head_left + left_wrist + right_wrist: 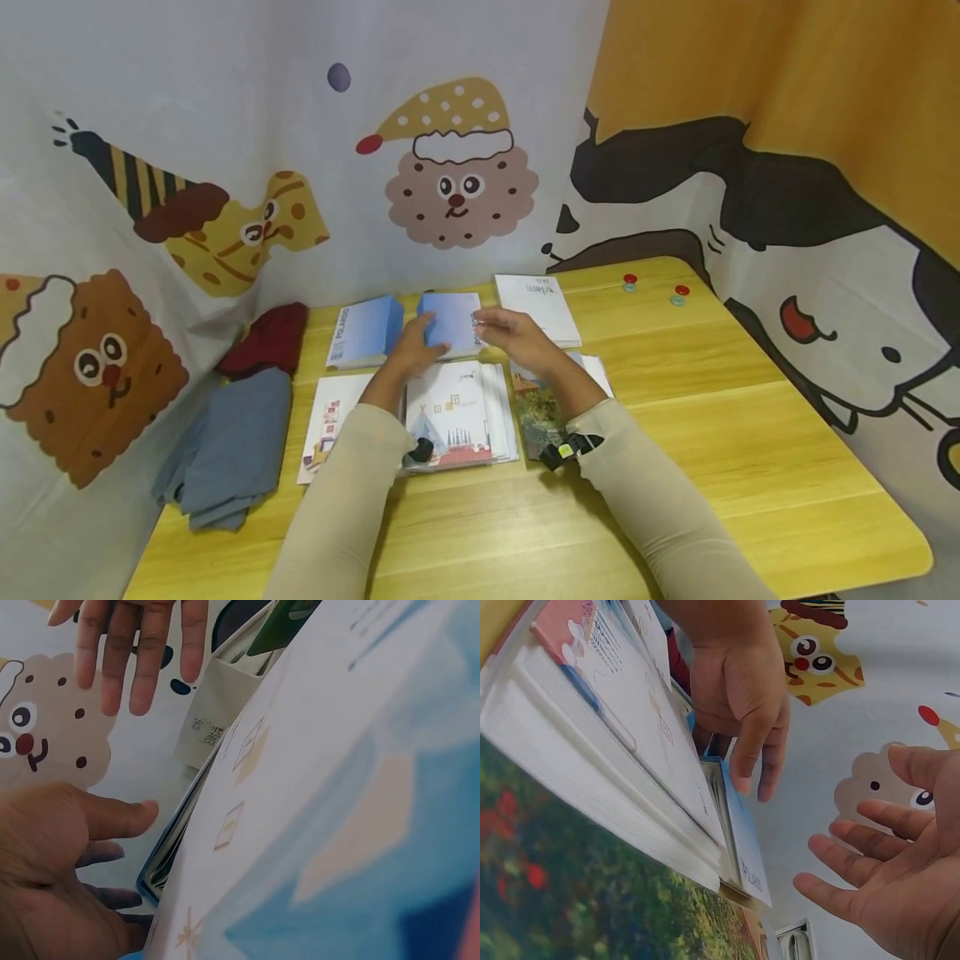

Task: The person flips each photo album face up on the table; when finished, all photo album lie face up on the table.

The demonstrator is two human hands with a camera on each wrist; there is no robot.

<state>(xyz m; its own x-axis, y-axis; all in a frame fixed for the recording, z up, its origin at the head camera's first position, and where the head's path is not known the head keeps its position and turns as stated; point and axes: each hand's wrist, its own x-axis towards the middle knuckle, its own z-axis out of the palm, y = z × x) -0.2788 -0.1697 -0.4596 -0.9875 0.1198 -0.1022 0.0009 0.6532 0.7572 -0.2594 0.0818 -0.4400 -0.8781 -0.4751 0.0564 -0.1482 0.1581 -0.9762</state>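
Left hand [411, 346] rests flat on a blue book [452, 323] at twelve o'clock on the tabletop [675, 433]; right hand [517, 333] hovers beside it, fingers spread.

Bare tabletop [712, 433] lay open to my right and in front of me, wide enough for a hand to pass. Ahead, books crowded the way: the blue book [452, 323], the white book [537, 309] beside it, and the picture-book stack [459, 414] just below. Folded cloths [240, 433] blocked the left. Curtain walls [225, 125] closed in behind and on both sides.
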